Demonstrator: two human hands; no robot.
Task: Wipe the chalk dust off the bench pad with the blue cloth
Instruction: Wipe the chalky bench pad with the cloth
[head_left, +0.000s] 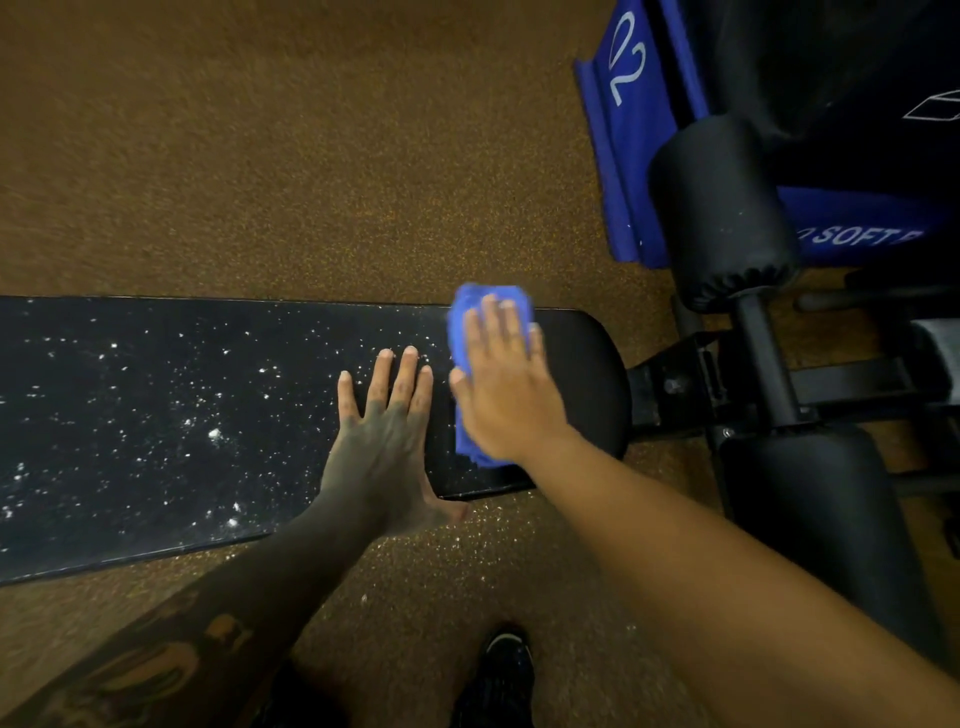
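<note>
— Where's the blue cloth (467, 441)?
— Near the bench pad's (582, 364) right end, under the right hand (506, 384): fingers flat, pressing, not gripping.
— And the chalk dust (213, 434)?
— Leftward along the pad's length, past the left hand (382, 431), which rests flat, holding nothing.

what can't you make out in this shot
Head view: the bench pad runs off the left edge, its end unseen.
Head view: whatever lies beneath the blue cloth is hidden by it and the right hand.
Head view: the blue mat's white lettering is partly hidden by the black roller pad.
</note>
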